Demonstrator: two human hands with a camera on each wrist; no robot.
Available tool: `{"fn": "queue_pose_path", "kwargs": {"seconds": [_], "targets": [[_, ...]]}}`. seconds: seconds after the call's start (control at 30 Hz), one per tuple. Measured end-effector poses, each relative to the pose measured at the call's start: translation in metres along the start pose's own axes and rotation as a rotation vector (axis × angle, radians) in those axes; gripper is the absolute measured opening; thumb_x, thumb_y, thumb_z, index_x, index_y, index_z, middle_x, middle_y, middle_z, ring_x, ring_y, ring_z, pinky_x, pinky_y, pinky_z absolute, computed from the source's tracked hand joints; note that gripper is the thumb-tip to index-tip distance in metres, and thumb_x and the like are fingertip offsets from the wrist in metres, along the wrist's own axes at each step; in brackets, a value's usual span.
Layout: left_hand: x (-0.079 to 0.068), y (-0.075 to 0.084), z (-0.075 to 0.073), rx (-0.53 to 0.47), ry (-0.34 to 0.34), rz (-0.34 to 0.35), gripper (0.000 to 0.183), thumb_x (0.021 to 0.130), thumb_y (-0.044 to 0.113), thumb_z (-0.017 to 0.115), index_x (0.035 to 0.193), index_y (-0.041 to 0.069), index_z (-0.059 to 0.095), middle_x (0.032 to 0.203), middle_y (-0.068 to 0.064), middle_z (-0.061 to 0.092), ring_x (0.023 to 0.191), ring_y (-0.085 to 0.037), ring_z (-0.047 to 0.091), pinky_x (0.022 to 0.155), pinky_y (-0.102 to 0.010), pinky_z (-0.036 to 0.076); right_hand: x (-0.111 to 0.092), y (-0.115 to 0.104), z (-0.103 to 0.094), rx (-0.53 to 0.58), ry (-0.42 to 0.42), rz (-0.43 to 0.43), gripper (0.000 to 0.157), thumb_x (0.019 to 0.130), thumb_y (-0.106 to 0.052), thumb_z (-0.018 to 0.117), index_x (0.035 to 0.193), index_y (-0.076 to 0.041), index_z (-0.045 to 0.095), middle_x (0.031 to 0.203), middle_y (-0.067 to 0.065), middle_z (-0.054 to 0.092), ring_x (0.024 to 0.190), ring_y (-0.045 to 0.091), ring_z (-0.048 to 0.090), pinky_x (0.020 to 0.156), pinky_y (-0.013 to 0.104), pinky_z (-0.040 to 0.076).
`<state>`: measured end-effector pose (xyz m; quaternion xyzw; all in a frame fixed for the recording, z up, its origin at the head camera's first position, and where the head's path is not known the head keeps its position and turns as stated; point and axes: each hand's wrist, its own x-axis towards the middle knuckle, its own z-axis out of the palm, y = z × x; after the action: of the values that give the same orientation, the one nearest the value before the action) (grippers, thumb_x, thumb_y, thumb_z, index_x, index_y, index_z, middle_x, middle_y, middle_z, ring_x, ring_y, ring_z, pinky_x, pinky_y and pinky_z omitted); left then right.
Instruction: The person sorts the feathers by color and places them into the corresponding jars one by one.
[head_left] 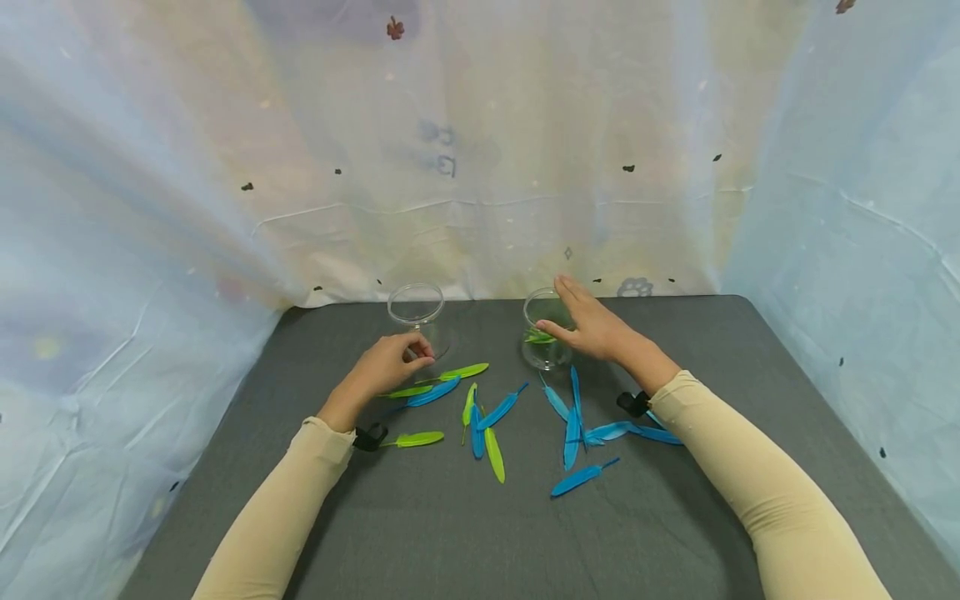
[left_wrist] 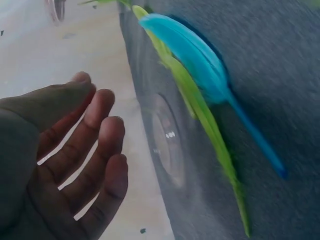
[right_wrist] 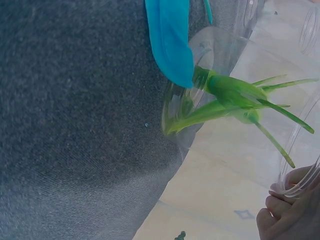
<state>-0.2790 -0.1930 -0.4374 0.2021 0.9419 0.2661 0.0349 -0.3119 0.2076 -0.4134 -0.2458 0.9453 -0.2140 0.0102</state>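
My left hand (head_left: 386,364) hovers beside the left clear jar (head_left: 417,323). In the left wrist view its fingers are loosely bent and hold nothing. A blue feather (left_wrist: 197,57) and a green feather (left_wrist: 212,130) lie on the cloth near it. At the right clear jar (head_left: 547,361), my right hand (head_left: 596,327) spreads thumb and fingers about the mouth, fingertips right at the rim. Several green feathers (right_wrist: 235,97) stand inside that upright jar, quills upward. Beside its base shows a blue feather (right_wrist: 172,45). No feathers show in the left jar.
More green feathers (head_left: 493,454) and blue feathers (head_left: 572,437) lie scattered over the dark grey tablecloth (head_left: 480,542), in front of the jars. A patterned pale curtain (head_left: 480,167) hangs close behind the table's back edge and on both sides.
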Motion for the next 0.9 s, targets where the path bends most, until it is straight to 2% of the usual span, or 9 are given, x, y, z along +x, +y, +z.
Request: {"fn": "queue_pose_path", "kwargs": {"seconds": [0.13, 0.37, 0.53, 0.9], "targets": [[-0.002, -0.007, 0.001, 0.022, -0.027, -0.02, 0.006, 0.106, 0.023, 0.073, 0.108, 0.018, 0.074, 0.107, -0.002, 0.076, 0.092, -0.022, 0.071, 0.08, -0.047, 0.061, 0.001, 0.001, 0.001, -0.004, -0.005, -0.001, 0.103, 0.107, -0.067, 0.051, 0.173, -0.008, 0.0, 0.18, 0.017, -0.001, 0.167, 0.036, 0.001, 0.133, 0.064, 0.014], [-0.003, -0.015, 0.003, 0.072, -0.088, -0.095, 0.005, 0.105, 0.025, 0.074, 0.106, 0.021, 0.073, 0.102, 0.001, 0.075, 0.084, -0.017, 0.067, 0.072, -0.041, 0.055, 0.001, 0.0, 0.001, 0.006, -0.003, 0.0, 0.104, 0.106, -0.07, 0.049, 0.173, -0.007, 0.001, 0.181, 0.017, -0.001, 0.167, 0.035, 0.001, 0.133, 0.063, 0.015], [-0.003, -0.018, 0.005, 0.095, -0.125, -0.108, 0.005, 0.104, 0.024, 0.076, 0.106, 0.021, 0.073, 0.103, 0.003, 0.074, 0.082, -0.016, 0.064, 0.073, -0.041, 0.053, 0.001, -0.001, 0.003, 0.003, -0.004, 0.001, 0.104, 0.106, -0.071, 0.049, 0.173, -0.009, 0.0, 0.181, 0.016, -0.002, 0.167, 0.035, 0.0, 0.134, 0.062, 0.014], [-0.001, -0.023, 0.008, 0.132, -0.144, -0.106, 0.005, 0.102, 0.022, 0.078, 0.103, 0.02, 0.073, 0.101, 0.004, 0.074, 0.085, -0.017, 0.064, 0.077, -0.048, 0.055, 0.002, -0.003, 0.004, 0.008, 0.005, 0.001, 0.103, 0.106, -0.07, 0.05, 0.174, -0.01, 0.0, 0.181, 0.017, 0.001, 0.167, 0.035, 0.002, 0.133, 0.064, 0.016]]}}
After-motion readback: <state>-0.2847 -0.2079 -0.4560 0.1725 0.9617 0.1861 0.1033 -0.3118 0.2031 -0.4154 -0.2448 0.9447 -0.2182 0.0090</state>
